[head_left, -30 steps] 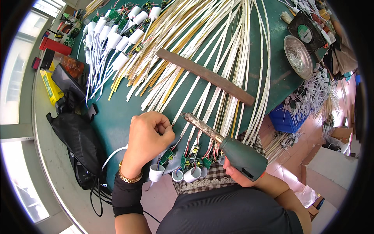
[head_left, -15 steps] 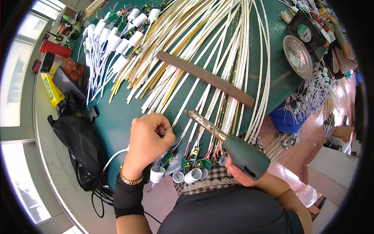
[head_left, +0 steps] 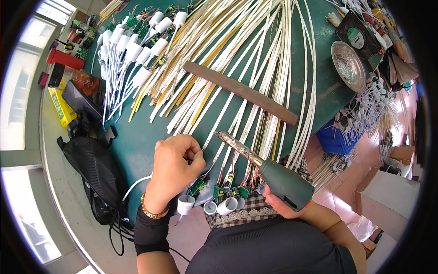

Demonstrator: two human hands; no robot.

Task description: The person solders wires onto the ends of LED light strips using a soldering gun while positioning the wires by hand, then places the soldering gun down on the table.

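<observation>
My left hand [head_left: 175, 157] is closed in a pinch at the near end of a narrow white LED strip [head_left: 218, 124]; what lies between the fingertips is hidden. In my right hand [head_left: 282, 206] is a soldering iron [head_left: 285, 185] with a thick dark green handle. Its blackened tip points up and left, a short way right of the pinching fingers. Below the tip, small green circuit boards [head_left: 197, 186] with red wires hang by the table edge, among white lamp caps [head_left: 185, 204].
A brown bar [head_left: 242, 93] lies across many strips on the green table [head_left: 137, 150]. White caps with wires [head_left: 133, 51] are heaped at far left. A metal dish [head_left: 349, 67] and a black fan [head_left: 359, 39] stand at right. A black bag [head_left: 91, 164] lies left.
The soldering iron has shifted very slightly left. My left hand keeps its pinch in nearly the same place.
</observation>
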